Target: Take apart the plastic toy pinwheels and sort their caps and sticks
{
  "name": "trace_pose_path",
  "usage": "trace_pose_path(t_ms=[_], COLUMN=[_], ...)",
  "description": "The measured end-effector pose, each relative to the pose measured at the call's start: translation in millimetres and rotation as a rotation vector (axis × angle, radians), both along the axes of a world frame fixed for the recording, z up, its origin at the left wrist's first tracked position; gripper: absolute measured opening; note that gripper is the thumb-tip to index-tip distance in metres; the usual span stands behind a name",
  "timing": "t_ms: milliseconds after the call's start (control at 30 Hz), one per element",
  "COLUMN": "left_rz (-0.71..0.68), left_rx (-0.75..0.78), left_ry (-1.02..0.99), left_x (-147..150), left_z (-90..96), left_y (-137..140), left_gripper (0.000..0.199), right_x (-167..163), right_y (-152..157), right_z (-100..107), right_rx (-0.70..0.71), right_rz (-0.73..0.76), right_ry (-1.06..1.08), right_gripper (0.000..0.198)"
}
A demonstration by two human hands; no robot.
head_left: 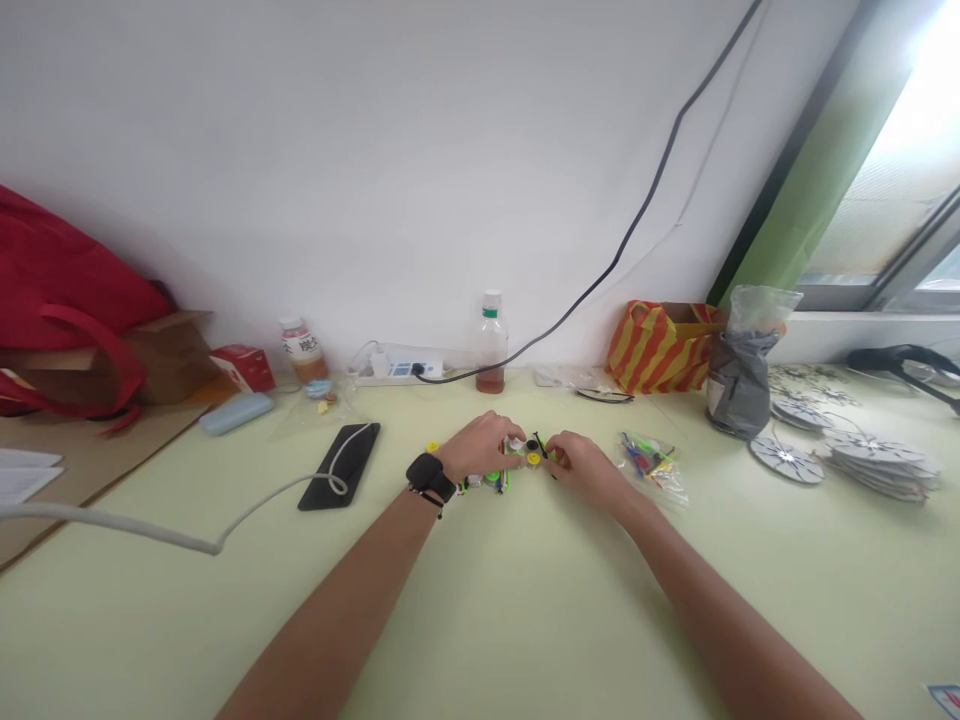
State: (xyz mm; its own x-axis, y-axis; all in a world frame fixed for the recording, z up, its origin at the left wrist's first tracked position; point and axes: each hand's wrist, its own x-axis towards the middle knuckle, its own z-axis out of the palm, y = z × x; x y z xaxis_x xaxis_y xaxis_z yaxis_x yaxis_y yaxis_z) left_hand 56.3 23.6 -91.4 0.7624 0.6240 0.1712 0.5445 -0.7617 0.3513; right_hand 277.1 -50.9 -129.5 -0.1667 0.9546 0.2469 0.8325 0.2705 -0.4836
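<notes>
My left hand (480,447), with a black watch (430,477) at the wrist, curls thumb and fingers around a small white-and-green part (516,444). Just to its right, my right hand (579,463) pinches a thin black piece (541,446); its far end is too small to make out. Between the two hands lie a small yellow wheel (533,459) and a small black wheel (532,444). Several little coloured parts (493,480), green, white and red among them, lie under and in front of my left hand, which partly hides them.
Right of my hands lies a clear bag of coloured parts (651,460). A black phone (340,467) with a white cable (247,527) is on the left. Behind stand a bottle (491,350) and a power strip (401,370). Stacked discs (877,455) sit far right.
</notes>
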Motion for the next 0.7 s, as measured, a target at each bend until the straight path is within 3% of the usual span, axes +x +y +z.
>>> trace_pose_path(t_ms=[333, 500, 633, 700], left_rz=[-0.006, -0.002, 0.022, 0.034], left_rx=[-0.023, -0.027, -0.047, -0.057], left_ry=[-0.017, -0.011, -0.027, -0.042], left_x=[0.4, 1.0, -0.4, -1.4], left_z=[0.8, 0.4, 2.1, 4.5], left_y=[-0.9, -1.1, -0.7, -1.2], left_gripper=[0.037, 0.038, 0.041, 0.039], right_x=[-0.6, 14.7, 45.8, 61.7], right_y=[-4.0, -4.0, -4.2, -7.6], right_z=[4.2, 13.6, 30.8, 39.4], right_rx=[-0.047, -0.041, 0.015, -0.045], right_rz=[0.063, 0.121, -0.018, -0.094], right_ry=[0.131, 0.168, 0.068, -0.052], right_gripper=[0.015, 0.019, 0.018, 0.018])
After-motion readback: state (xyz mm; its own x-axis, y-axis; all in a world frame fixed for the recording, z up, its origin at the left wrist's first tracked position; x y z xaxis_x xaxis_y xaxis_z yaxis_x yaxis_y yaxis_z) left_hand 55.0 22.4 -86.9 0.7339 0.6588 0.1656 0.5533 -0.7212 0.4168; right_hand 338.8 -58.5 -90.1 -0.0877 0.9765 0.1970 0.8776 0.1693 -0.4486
